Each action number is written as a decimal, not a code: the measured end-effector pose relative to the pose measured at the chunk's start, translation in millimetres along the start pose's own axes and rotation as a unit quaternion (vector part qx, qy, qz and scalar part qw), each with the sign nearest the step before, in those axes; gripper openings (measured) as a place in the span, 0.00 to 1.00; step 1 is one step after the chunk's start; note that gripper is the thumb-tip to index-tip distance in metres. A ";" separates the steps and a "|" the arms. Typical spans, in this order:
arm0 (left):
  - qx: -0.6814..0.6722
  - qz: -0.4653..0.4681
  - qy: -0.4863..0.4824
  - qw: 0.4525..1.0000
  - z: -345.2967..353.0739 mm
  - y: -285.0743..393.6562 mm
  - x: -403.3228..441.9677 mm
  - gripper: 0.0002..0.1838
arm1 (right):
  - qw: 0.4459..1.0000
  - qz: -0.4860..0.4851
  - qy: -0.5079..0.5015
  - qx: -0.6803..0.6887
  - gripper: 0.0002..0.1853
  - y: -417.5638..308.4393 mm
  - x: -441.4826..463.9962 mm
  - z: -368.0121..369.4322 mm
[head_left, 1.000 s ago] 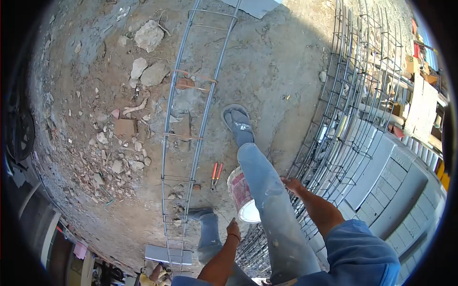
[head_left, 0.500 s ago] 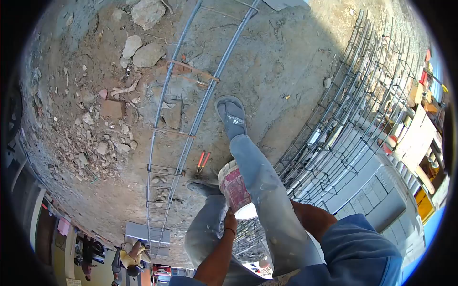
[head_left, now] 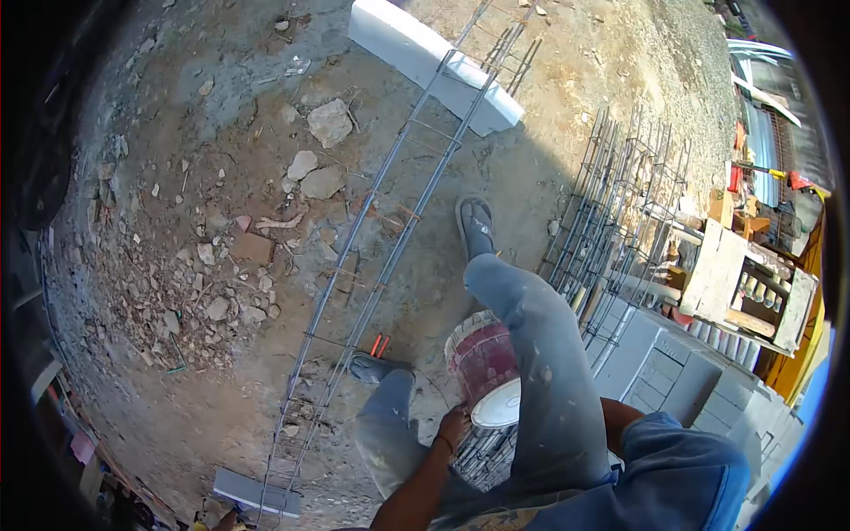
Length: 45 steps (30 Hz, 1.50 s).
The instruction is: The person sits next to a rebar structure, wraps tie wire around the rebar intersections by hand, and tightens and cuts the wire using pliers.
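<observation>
My left hand grips the side of a worn maroon-and-white bucket between my legs. The bucket is tilted, and its white round end faces me. My right forearm goes behind my right leg, so the right hand is hidden. Just ahead of my left foot lie red-handled pliers, partly covered. A long ladder-like rebar frame runs along the ground to the left of the bucket.
A pale block lies under the frame's far end. Rubble covers the left ground. Stacked rebar cages, grey blocks and a wooden crate stand on the right. Another grey block lies at lower left.
The view has swung, bringing the pale block and crate into sight. My left foot is closer to the pliers. The bucket is raised and turned, showing more of its white end.
</observation>
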<state>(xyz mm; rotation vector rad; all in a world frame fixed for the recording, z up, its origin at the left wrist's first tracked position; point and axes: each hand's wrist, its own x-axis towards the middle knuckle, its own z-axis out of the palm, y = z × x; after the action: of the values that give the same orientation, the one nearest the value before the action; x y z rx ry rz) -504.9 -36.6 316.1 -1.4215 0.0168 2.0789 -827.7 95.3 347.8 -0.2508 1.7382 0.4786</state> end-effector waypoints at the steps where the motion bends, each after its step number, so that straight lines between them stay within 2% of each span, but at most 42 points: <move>1: -0.005 0.033 -0.015 0.999 19.2 33.7 -3.8 0.33 | 1.000 0.008 -0.004 0.007 0.48 -4.4 2.9 -29.2; 4: -0.033 0.090 -0.052 0.994 57.5 96.2 2.3 0.36 | 1.000 0.012 -0.016 0.021 0.47 -13.2 38.7 -101.1; 6: -0.041 0.057 0.045 0.997 96.9 146.5 8.4 0.31 | 0.999 0.005 -0.031 0.024 0.46 -20.5 73.7 -155.7; 7: -0.105 0.086 0.038 0.990 112.1 166.5 28.8 0.31 | 0.999 0.003 -0.042 0.019 0.45 -21.7 90.3 -184.1; 9: -0.051 0.097 0.001 0.994 141.3 209.4 54.1 0.35 | 0.997 0.008 -0.068 0.028 0.44 -17.5 115.3 -226.7; 11: -0.098 0.095 0.066 0.988 170.1 223.5 70.5 0.33 | 0.995 0.010 -0.090 0.031 0.44 -17.4 137.3 -270.6; 14: -0.092 0.062 0.086 0.990 205.0 281.7 81.9 0.33 | 0.993 0.005 -0.110 0.029 0.42 -19.7 159.9 -326.5; 16: -0.121 0.048 0.095 0.987 216.4 314.9 93.6 0.33 | 0.993 0.005 -0.113 0.026 0.41 -18.7 167.8 -356.6; 17: -0.171 0.098 0.073 0.978 218.5 318.3 99.2 0.32 | 0.993 0.005 -0.114 0.021 0.41 -16.3 170.3 -370.6; 18: -0.174 0.099 0.071 0.977 218.7 322.1 106.8 0.32 | 0.993 0.002 -0.114 0.015 0.40 -15.2 172.4 -383.3; 20: -0.269 0.105 0.050 0.956 217.8 345.5 121.9 0.31 | 0.994 0.001 -0.110 -0.001 0.40 -5.2 174.6 -406.2; 22: -0.233 0.101 0.067 0.965 218.9 358.3 111.3 0.30 | 0.994 0.000 -0.106 -0.017 0.39 0.4 177.3 -425.0; 24: -0.280 0.116 0.029 0.952 210.2 369.3 91.5 0.30 | 0.995 -0.004 -0.098 -0.032 0.38 8.9 190.1 -440.3; 25: -0.311 0.110 0.055 0.942 218.2 394.2 59.1 0.28 | 0.995 -0.009 -0.089 -0.039 0.37 7.6 198.9 -451.0; 27: -0.426 0.143 -0.003 0.893 202.8 389.2 47.4 0.27 | 0.996 -0.017 -0.069 -0.057 0.37 -1.3 220.8 -471.5; 28: -0.430 0.157 -0.012 0.889 192.7 387.4 51.6 0.27 | 0.996 -0.022 -0.059 -0.069 0.36 -6.5 234.2 -480.6; 30: -0.456 0.270 -0.110 0.841 182.1 377.6 61.0 0.24 | 0.994 -0.032 -0.043 -0.095 0.35 -19.1 263.9 -496.5; 31: -0.486 0.199 -0.062 0.849 180.7 381.8 70.1 0.23 | 0.993 -0.040 -0.033 -0.108 0.35 -27.9 279.4 -504.0; 34: -0.492 0.216 -0.131 0.833 202.4 408.4 49.1 0.23 | 0.986 -0.071 -0.002 -0.150 0.34 -50.8 328.1 -528.2; 36: -0.470 0.264 -0.140 0.830 210.4 397.5 55.6 0.22 | 0.981 -0.100 0.017 -0.165 0.33 -67.1 352.0 -543.8; 38: -0.424 0.260 -0.010 0.867 215.4 386.9 66.8 0.21 | 0.974 -0.143 0.040 -0.173 0.32 -87.0 377.3 -559.5; 39: -0.432 0.263 0.052 0.861 224.6 389.6 63.5 0.20 | 0.972 -0.158 0.044 -0.168 0.32 -96.3 378.9 -563.8; 40: -0.432 0.287 0.052 0.854 229.6 405.2 55.8 0.20 | 0.971 -0.173 0.050 -0.156 0.31 -104.0 385.0 -568.4; 42: -0.445 0.408 0.030 0.797 258.2 393.7 35.1 0.19 | 0.974 -0.195 0.040 -0.104 0.30 -103.2 397.6 -567.3; 43: -0.478 0.407 0.081 0.774 259.7 398.4 35.7 0.17 | 0.973 -0.222 0.030 -0.052 0.30 -112.5 405.6 -569.2; 44: -0.466 0.427 0.083 0.771 258.6 398.5 41.4 0.17 | 0.965 -0.258 0.001 0.043 0.30 -121.8 414.0 -571.9; 45: -0.507 0.455 0.087 0.727 254.2 394.9 47.9 0.17 | 0.938 -0.301 -0.046 0.166 0.29 -134.2 420.5 -574.7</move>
<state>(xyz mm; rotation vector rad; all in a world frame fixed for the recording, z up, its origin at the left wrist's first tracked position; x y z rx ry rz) -922.7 -248.2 256.8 -2.6668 -0.5346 2.9064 -1371.2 -242.6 7.9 -0.4873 1.5215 -0.2459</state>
